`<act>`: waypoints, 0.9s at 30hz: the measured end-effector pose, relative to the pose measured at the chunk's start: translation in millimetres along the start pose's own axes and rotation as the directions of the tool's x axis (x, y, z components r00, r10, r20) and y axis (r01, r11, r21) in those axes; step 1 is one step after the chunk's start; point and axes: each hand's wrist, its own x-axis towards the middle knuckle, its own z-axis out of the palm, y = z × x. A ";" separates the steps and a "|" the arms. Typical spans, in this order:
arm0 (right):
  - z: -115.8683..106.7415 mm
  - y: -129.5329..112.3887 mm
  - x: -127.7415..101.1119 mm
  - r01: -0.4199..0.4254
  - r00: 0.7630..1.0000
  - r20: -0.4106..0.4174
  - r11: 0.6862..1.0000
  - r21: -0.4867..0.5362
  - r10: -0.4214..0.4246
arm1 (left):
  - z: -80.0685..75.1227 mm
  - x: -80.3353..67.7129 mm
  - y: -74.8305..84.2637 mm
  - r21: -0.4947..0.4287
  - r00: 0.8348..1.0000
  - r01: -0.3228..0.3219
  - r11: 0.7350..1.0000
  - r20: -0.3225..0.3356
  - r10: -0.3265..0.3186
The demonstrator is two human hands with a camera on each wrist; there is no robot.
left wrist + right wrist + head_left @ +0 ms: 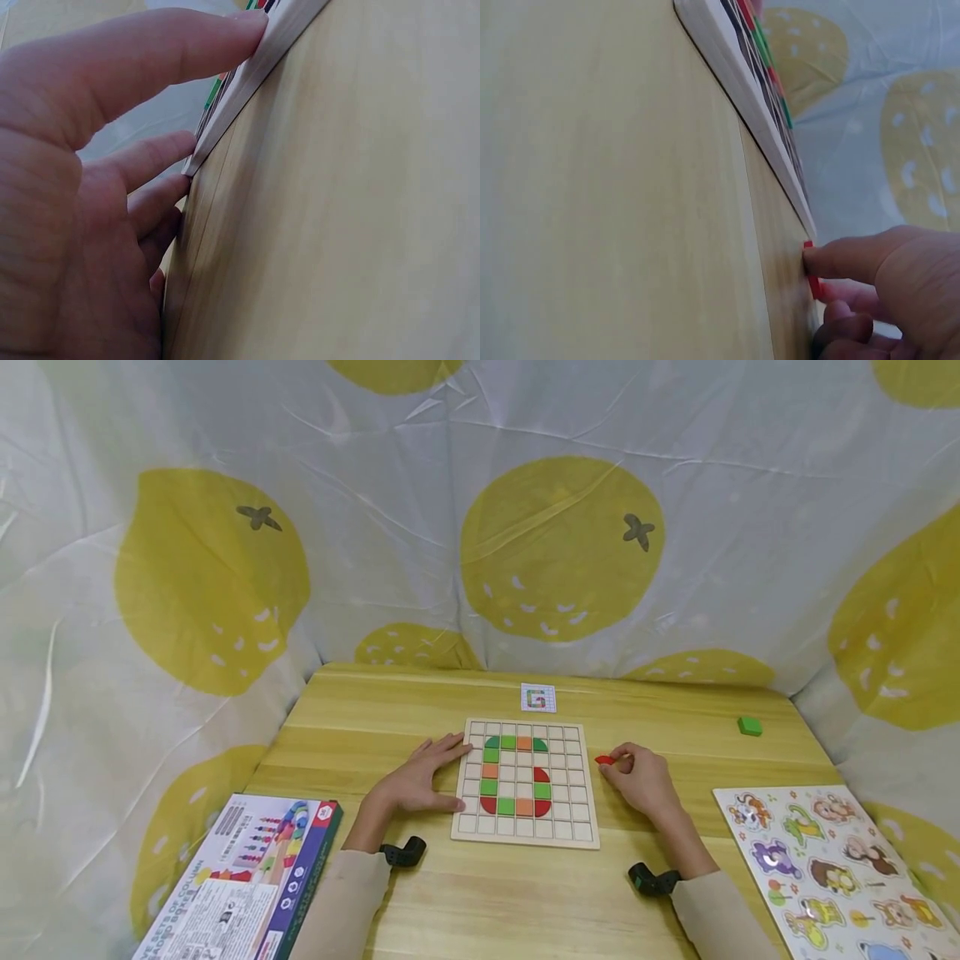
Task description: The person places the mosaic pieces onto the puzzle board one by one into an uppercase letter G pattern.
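A wooden grid board (517, 833) lies on the table, its cells partly filled with green, orange and red pieces in a G-like outline. My left hand (417, 778) rests at the board's left side, thumb and fingertips on its edge, the fingers spread and fairly straight. Just right of the board, my right hand (639, 777) pinches a small red piece (603, 760) between thumb and fingers. In the right wrist view the red piece (812, 270) is held low, close to the tabletop. A small card (538, 698) with a matching G pattern lies behind the board.
A green block (749, 726) sits at the far right of the table. An animal puzzle board (832, 860) lies at the right front, and a printed toy box (240, 877) at the left front. A lemon-patterned curtain (390, 527) surrounds the table's back and sides.
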 end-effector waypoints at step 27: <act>-3.6 7.9 -2.7 0.069 0.997 0.012 0.997 0.044 -0.070 | -0.7 -2.2 1.4 -0.017 1.000 0.002 1.000 -0.001 -0.002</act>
